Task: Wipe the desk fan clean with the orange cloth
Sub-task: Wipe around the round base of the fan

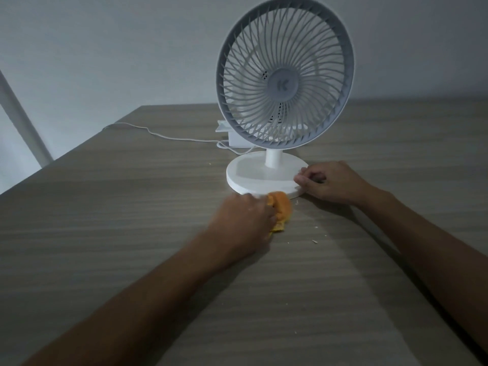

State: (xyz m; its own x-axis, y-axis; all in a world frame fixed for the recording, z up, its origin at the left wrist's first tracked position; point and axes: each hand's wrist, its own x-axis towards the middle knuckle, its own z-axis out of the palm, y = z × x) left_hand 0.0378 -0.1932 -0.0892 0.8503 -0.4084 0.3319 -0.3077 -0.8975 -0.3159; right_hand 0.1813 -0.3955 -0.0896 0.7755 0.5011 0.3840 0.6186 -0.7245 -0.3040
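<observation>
**A:** Dim room, plain grey wall, wood-grain tabletop with a white desk fan standing toward the back. Why is the right hand parked on the fan's round base like that?

**B:** Looks to me like it's pinning the base so the fan doesn't slide while the other hand scrubs. Fingers are curled over the right rim, a closed grip on the edge, I'd say.

**A:** And the orange cloth?

**B:** Bunched up in the left hand, fingers closed around it, pressed right at the front edge of the base where it meets the tabletop. It's a bit blurry there, so probably mid-wipe.

**A:** Makes sense to wad it, more pressure on a thin rim.

**B:** Yeah. Grille and stand aren't being touched right now. There are little pale crumbs on the tabletop just in front, and a white cable trailing off left behind the fan toward a white box.
</observation>
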